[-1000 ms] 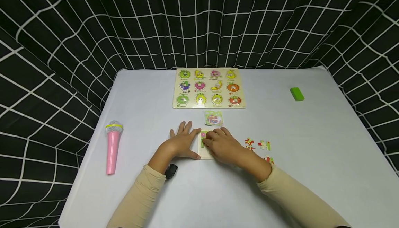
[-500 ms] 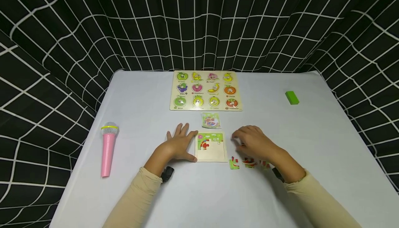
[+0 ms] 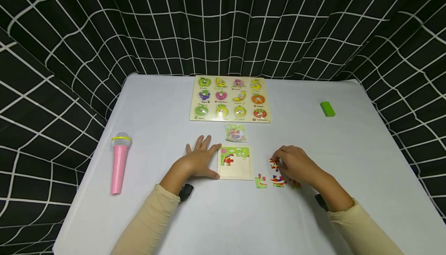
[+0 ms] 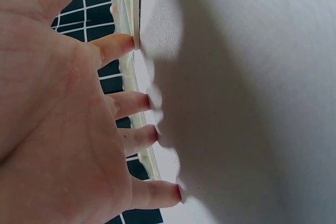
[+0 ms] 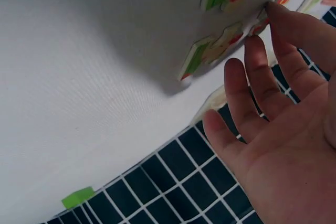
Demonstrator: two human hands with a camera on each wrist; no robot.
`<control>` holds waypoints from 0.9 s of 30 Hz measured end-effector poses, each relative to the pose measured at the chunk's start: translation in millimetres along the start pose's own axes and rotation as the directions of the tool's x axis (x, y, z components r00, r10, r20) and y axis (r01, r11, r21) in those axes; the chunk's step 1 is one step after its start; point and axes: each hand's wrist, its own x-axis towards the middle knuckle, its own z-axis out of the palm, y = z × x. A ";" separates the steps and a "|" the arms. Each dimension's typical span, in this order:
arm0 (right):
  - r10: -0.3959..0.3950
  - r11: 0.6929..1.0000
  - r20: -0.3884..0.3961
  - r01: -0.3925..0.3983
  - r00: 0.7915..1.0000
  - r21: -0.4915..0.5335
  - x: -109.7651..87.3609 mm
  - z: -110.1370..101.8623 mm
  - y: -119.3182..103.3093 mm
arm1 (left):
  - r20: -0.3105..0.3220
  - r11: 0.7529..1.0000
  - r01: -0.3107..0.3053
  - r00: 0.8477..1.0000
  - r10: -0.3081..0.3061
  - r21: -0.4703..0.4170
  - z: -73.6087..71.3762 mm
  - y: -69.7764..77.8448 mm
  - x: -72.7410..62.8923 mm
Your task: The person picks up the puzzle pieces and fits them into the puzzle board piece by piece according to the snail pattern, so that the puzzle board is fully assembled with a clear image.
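Observation:
My left hand (image 3: 199,162) spreads its fingers at the left side of a small wooden puzzle tray (image 3: 240,173), index fingertip and thumb tip right at its edge. Joined jigsaw pieces with a green border (image 3: 240,152) fill the tray's top row and part of its left side. To the right of the tray, my right hand (image 3: 300,166) pinches a red and white jigsaw piece (image 3: 273,164) between thumb and fingers, low over the table. Loose pieces lie near it: a green-cornered piece (image 3: 261,181), a red and blue piece (image 3: 278,180) and one partly hidden under the hand.
Behind the tray lies a small picture card (image 3: 235,133), then a fruit peg puzzle board (image 3: 230,99). A pink toy microphone (image 3: 120,164) lies at the left, a green block (image 3: 327,109) at the back right. Dark checked cloth (image 3: 223,26) walls the table.
My right hand has left the tray, moved right to the loose pieces and taken hold of one. A red piece now shows in the tray. The left hand stays at its edge.

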 end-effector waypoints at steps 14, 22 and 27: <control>-0.140 0.990 -0.088 0.138 0.986 -0.029 25.1 -5.0 -26.2 | 0.004 1.000 0.011 1.000 -0.011 -0.001 -3.6 1.7 -2.0; -0.224 0.975 -0.078 0.223 0.971 -0.025 47.2 4.7 -56.8 | 0.007 1.000 0.010 1.000 -0.010 0.000 -1.7 0.3 -1.2; -0.239 0.971 -0.072 0.239 0.968 -0.017 54.4 12.3 -66.8 | 0.009 1.000 0.011 1.000 -0.011 0.005 -2.7 1.6 -1.3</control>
